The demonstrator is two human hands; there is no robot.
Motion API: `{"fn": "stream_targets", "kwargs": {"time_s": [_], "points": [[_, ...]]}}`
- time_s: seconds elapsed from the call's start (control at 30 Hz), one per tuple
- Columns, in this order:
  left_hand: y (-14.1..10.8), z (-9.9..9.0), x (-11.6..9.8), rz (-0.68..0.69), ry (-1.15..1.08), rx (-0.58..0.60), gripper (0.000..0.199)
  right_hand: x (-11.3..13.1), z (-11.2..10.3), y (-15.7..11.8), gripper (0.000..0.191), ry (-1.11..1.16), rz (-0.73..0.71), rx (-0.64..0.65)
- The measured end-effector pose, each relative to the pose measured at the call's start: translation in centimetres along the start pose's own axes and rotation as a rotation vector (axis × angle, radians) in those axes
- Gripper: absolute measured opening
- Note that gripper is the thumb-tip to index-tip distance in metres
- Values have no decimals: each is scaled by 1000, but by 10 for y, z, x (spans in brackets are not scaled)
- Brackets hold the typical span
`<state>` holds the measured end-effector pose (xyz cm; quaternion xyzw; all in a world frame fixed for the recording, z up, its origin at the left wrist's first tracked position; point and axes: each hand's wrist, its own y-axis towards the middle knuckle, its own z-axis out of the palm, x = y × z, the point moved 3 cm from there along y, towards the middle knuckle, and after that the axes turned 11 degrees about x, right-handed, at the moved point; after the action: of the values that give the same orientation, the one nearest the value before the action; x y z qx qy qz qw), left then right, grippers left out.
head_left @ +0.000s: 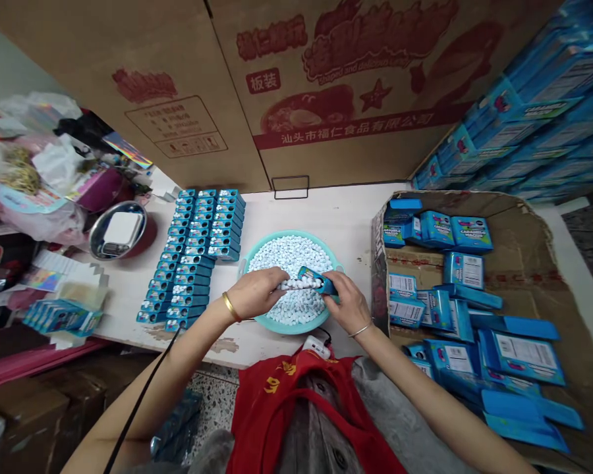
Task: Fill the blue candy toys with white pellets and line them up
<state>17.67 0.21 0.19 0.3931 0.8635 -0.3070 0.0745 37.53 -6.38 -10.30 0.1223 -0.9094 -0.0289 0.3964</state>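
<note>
Left hand [254,293]: palm down over the basin, wrist turned inward.
Right hand [350,306]: palm down, facing the left hand.
Fingers [336,283]: both hands curled, pinching one blue candy tube [319,282].
Tube: between the hands, above a teal basin [296,329] of white mints [286,253].
Writing: carton [356,85] reads "shaped and delicious candy".
Edges: basin sits between rows of blue packs [202,243] and a cardboard tray [518,243], near the front edge of the desk [336,210].

- a small packing workshop or stockroom, not a shop floor
- large printed food-company cartons [336,85] stand behind the work surface [336,210]
- a teal basin [296,234] holds heaped white candies [286,257]
- rows of blue candy tubes [202,243] lie on the surface
- stacked blue boxes [534,125] fill one side
- an open cardboard tray [538,263] holds blue packets [469,234]
- a speckled terrazzo floor [212,408] shows below
</note>
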Motion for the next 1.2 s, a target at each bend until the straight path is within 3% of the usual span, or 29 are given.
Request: {"fn": "stream_targets", "kwargs": {"time_s": [0.17,0.3,0.37,0.43,0.5,0.57,0.67,0.73,0.83,0.93,1.0,1.1,1.2], "points": [[4,-19,-31,-151,211,110,25,1,6,-2,40,-29,-29,5],[3,-27,-55,-152,314,115,20,-1,9,-4,40,-35,-21,-9],[0,-26,-55,-141,334,94,20,-3,10,-5,40,-36,-14,-13],[-3,-19,-40,-170,322,28,19,-5,10,-6,40,-33,-4,-15],[-4,-2,-9,-241,274,-46,18,-8,8,-8,41,-27,9,-20],[1,27,31,-335,194,-59,20,-11,3,-10,41,-16,26,-34],[23,83,77,-431,15,34,22,-16,-8,-13,39,7,58,-65],[46,115,86,-397,-93,33,22,-18,-15,-15,37,14,87,-85],[83,142,75,-321,-171,-6,24,-21,-22,-19,33,22,150,-126],[106,152,61,-251,-252,-50,28,-25,-25,-22,33,52,216,-181],[108,153,59,-201,-306,-68,29,-28,-27,-24,36,63,252,-208],[94,144,63,-126,-377,-100,26,-31,-29,-25,38,52,282,-219],[65,116,65,2,-477,-197,25,-30,-30,-23,34,16,253,-204]]}}
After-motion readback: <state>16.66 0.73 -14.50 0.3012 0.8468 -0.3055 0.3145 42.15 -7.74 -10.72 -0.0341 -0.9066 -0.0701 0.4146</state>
